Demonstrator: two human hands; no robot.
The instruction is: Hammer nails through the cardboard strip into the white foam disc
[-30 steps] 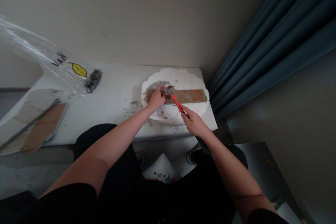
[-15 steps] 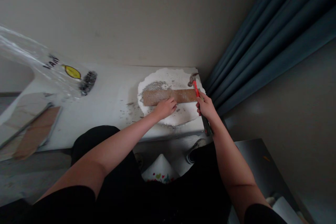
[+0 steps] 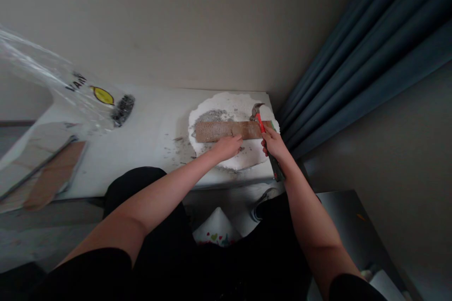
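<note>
A brown wooden strip (image 3: pixel 219 130) lies across a round white foam slab (image 3: pixel 243 103) on a white table (image 3: pixel 148 136). My left hand (image 3: pixel 228 146) rests at the strip's near edge with fingers curled on it, pressing it down. My right hand (image 3: pixel 273 145) is wrapped round the red-and-black handle of a claw hammer (image 3: pixel 260 122). The hammer's metal head sits at the strip's right part, near its green-taped end. Grey dust and chips cover the slab's left side.
A clear plastic bag (image 3: pixel 70 89) with a yellow label lies at the table's left. Flat boards (image 3: pixel 42 164) lean off the left edge. A blue curtain (image 3: pixel 353 56) hangs close on the right, a plain wall behind. My dark-clothed knees are below the table edge.
The hammer swung from the strip's left part to its right end and has come down toward the wood. My left hand slid right along the strip's near edge.
</note>
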